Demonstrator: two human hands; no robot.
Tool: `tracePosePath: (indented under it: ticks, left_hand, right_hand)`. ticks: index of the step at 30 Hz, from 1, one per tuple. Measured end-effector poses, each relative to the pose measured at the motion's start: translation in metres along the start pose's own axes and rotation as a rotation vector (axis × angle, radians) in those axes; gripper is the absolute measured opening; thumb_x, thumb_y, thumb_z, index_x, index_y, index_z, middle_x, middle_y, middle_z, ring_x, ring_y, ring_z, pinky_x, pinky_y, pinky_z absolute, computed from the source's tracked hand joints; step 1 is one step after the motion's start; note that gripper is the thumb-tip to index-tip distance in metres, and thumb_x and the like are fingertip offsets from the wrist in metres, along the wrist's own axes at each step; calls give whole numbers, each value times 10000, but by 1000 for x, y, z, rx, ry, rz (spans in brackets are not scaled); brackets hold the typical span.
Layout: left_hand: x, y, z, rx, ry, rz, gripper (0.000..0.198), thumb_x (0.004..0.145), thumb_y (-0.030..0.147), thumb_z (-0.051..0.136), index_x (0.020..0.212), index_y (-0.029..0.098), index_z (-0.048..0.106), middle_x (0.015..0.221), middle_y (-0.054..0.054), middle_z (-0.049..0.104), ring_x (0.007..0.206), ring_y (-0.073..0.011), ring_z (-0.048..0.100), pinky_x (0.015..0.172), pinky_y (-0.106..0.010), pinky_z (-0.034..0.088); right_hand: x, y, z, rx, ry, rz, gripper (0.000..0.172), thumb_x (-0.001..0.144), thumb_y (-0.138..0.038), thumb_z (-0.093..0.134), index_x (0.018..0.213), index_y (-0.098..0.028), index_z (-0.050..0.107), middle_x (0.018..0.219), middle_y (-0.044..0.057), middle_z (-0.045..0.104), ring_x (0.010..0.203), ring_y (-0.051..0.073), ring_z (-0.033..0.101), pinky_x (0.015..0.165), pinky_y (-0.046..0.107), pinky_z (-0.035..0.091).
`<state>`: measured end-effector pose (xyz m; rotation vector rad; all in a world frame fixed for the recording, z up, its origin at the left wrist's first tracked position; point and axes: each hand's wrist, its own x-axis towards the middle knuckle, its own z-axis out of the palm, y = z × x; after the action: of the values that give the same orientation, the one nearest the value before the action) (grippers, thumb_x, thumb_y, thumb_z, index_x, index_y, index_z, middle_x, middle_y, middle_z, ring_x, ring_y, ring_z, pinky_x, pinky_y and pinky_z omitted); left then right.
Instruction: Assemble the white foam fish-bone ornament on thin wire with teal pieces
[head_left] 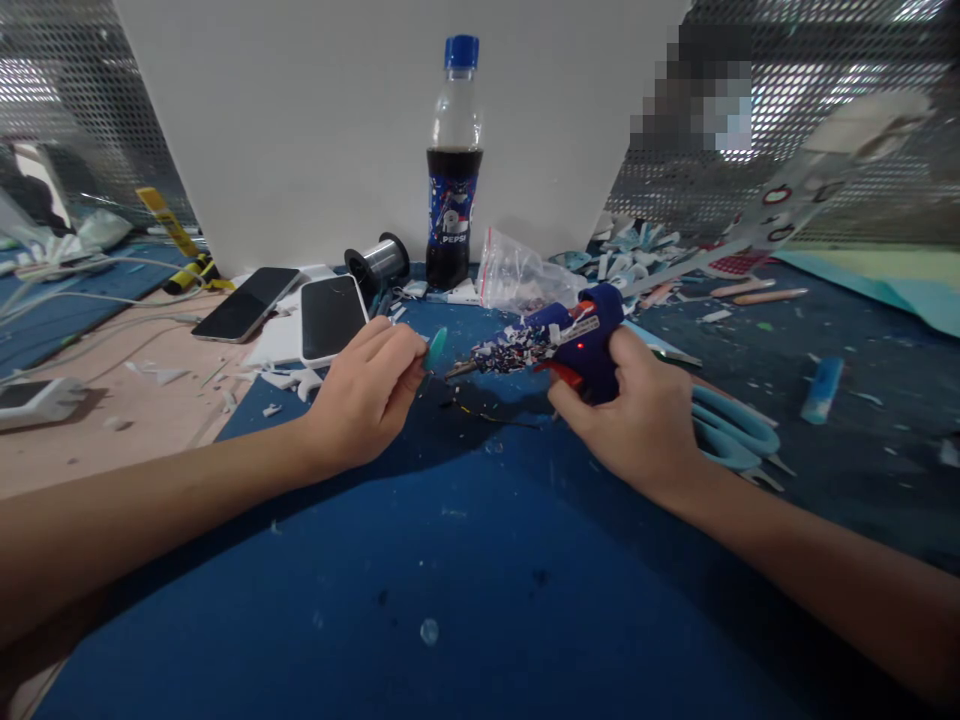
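Observation:
My right hand [637, 415] grips a blue glue gun [559, 340] with a red trigger and a lit red lamp; its barrel is crusted with scraps and its nozzle points left. My left hand [367, 390] pinches a small teal piece [436, 346] just in front of that nozzle, a short gap apart. Both hands hover over a blue mat [465, 580] dotted with glue drips.
Two phones [247, 302] [330, 317] lie at the back left by a wire spool [379, 262]. A cola bottle [454, 165] stands before a white board [360, 120]. A plastic bag [517, 275], teal scissors [731, 430], a glue stick [821, 388] and paper scraps lie right.

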<state>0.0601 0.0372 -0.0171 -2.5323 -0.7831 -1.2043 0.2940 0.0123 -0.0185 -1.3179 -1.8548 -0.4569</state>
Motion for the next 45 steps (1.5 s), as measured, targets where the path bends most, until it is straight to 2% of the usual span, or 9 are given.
tracePosePath:
  ticks: [11, 16, 31, 45]
  left_hand:
    - [-1, -1, 1, 1, 6, 1, 227, 853, 42, 428, 712, 191, 332, 619, 13, 355, 597, -123, 322, 547, -259, 314]
    - [0, 0, 0, 4, 5, 5, 230, 851, 45, 430, 707, 193, 329, 613, 16, 351, 592, -124, 325, 542, -259, 313]
    - [1, 1, -1, 15, 4, 0, 236, 845, 36, 434, 703, 193, 331, 608, 17, 348, 592, -122, 325, 537, -260, 309]
    - [1, 0, -1, 3, -1, 2, 226, 847, 47, 429, 712, 201, 334, 605, 13, 374, 589, -130, 335, 525, -262, 314]
  right_hand:
    - [-1, 1, 1, 4, 11, -26, 297, 649, -227, 562, 666, -228, 265, 467, -64, 340, 352, 94, 363, 366, 234, 259]
    - [0, 0, 0, -11, 34, -64, 324, 644, -230, 552, 648, -233, 227, 453, -79, 311, 338, 77, 324, 351, 223, 232]
    - [1, -1, 0, 10, 23, -64, 330, 645, -215, 550, 643, -234, 220, 440, -80, 318, 335, 73, 313, 350, 226, 221]
    - [1, -1, -1, -5, -27, -4, 327, 638, -231, 546, 633, -237, 219, 431, -74, 306, 345, 88, 319, 366, 241, 231]
